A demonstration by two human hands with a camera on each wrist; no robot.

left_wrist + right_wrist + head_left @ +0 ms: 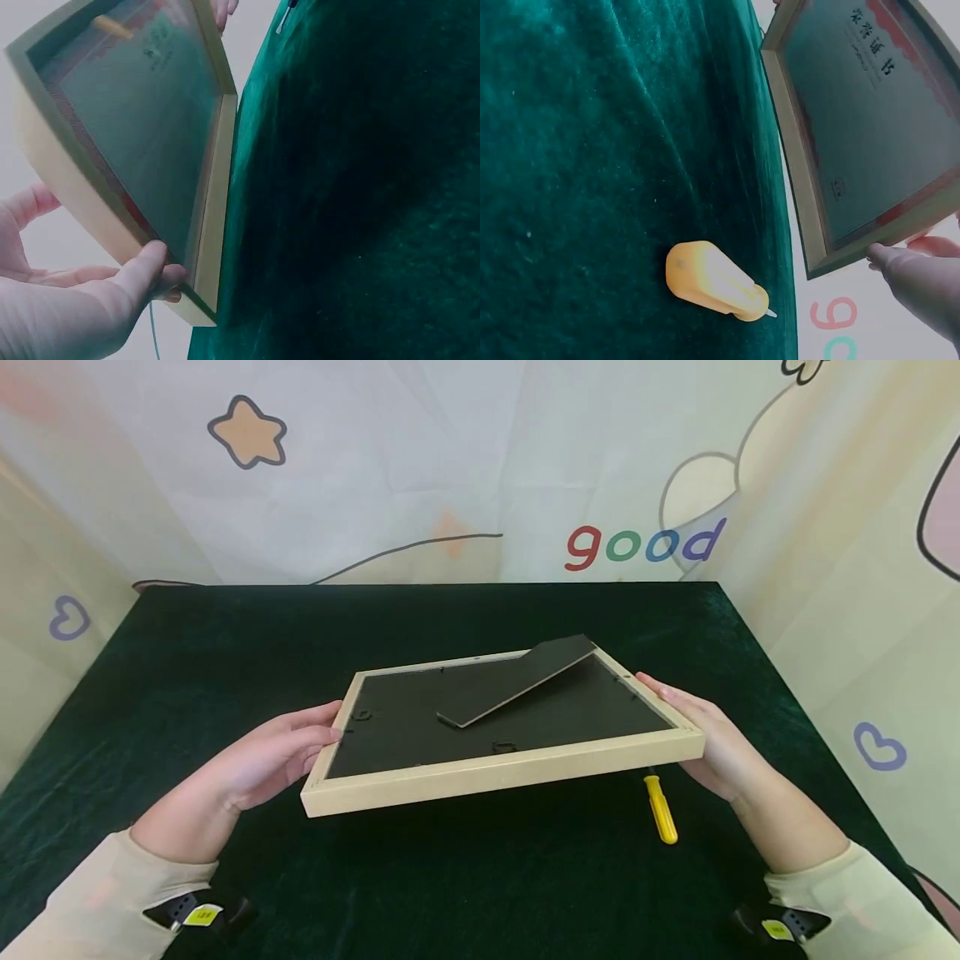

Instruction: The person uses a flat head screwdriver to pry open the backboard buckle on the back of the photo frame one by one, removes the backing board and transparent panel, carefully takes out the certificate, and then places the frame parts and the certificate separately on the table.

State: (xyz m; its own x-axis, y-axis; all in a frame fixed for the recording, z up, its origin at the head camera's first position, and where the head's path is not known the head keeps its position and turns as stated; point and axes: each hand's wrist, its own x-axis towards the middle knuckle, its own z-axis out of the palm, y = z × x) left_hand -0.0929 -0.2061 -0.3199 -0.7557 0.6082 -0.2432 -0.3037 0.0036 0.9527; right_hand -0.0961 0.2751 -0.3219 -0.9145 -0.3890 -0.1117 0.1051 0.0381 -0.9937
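Note:
A light wooden picture frame (pixel 510 770) is held up over the table, back side upward and tilted. On its black backing board (pixel 397 714) a black easel stand (pixel 528 672) sticks up at an angle. My left hand (pixel 277 752) grips the left side, thumb and fingers around the rail. At the right side, my right hand (pixel 712 743) holds the opposite rail. From below, the right wrist view shows a certificate (pixel 855 142) behind the clear front, with dark characters and a red border. Small dark metal tabs and hangers dot the backing.
A yellow-handled screwdriver (pixel 662 814) lies on the table under the frame's near right corner, its shaft partly hidden. Dark green velvety cloth (pixel 225 635) covers the table. A printed curtain (pixel 420 460) hangs behind and along both sides.

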